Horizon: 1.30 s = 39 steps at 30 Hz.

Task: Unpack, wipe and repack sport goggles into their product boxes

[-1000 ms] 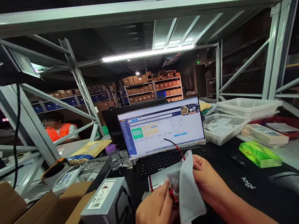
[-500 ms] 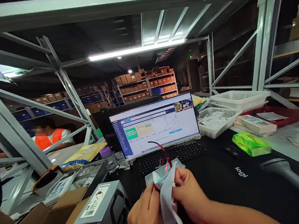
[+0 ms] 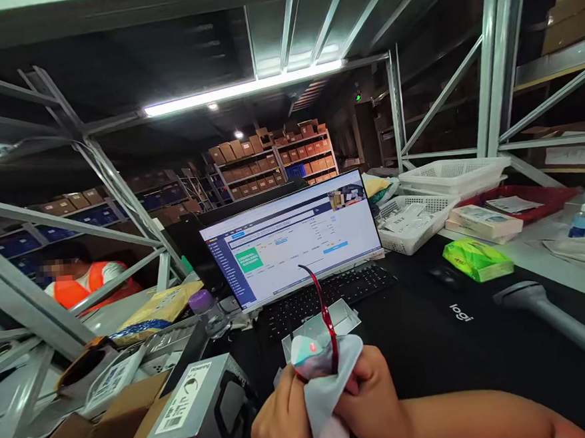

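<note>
A pair of red-framed glasses [image 3: 327,320] is held up in front of the keyboard, one temple pointing upward and a pinkish glint on the lens. My left hand [image 3: 281,420] is closed on the glasses at the lower left. My right hand [image 3: 370,397] pinches a pale grey cloth [image 3: 323,407], which lies against the lens and hangs down between both hands. The fingers partly hide the frame. Just beyond the hands lies an open grey box or tray [image 3: 347,316]. To the left stands a grey printed box [image 3: 210,408] with a white label.
A monitor [image 3: 294,239] and keyboard [image 3: 357,284] stand ahead. On the right are a barcode scanner [image 3: 544,308], a green packet [image 3: 478,259] and white baskets [image 3: 409,237]. An open carton [image 3: 87,433] sits at the lower left. A person in an orange vest [image 3: 84,283] is beyond the rack.
The glasses have turned so the lens and temple show more. The cloth has shifted across the lens and bunched lower. The camera view has tilted a little.
</note>
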Each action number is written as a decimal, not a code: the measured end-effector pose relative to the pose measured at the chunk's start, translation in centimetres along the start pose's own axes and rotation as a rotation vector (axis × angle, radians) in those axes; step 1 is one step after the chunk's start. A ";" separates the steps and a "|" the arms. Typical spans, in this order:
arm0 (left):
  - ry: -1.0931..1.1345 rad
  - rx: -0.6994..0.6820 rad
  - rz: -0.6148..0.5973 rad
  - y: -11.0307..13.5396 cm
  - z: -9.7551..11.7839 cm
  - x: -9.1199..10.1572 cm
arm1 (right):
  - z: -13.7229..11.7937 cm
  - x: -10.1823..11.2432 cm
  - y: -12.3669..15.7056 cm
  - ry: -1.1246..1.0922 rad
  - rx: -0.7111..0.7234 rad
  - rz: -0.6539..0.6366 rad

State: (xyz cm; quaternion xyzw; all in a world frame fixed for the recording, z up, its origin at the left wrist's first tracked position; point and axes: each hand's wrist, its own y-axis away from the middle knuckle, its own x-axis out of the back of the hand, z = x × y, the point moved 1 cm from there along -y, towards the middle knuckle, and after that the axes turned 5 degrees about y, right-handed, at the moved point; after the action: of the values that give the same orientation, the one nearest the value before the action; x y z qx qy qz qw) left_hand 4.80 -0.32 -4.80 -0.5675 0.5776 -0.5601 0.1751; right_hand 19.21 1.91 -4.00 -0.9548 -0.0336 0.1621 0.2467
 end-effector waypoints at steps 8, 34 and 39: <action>0.099 0.017 -0.026 -0.9 0.9 -0.1 | -3.5 2.4 -3.4 -0.313 -0.388 -0.030; 0.189 0.032 0.065 -2.8 1.8 0.1 | -3.2 3.4 -4.2 0.053 -0.066 -0.069; 0.192 -0.031 0.073 -2.9 2.2 -0.6 | -3.4 4.6 -6.1 -0.130 -0.371 -0.024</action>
State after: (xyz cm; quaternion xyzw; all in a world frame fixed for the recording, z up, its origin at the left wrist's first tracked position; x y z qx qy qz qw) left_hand 8.20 -0.06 -3.25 -0.4923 0.6208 -0.5961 0.1304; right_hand 24.74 6.29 0.44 -0.9709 -0.0901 0.2117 0.0658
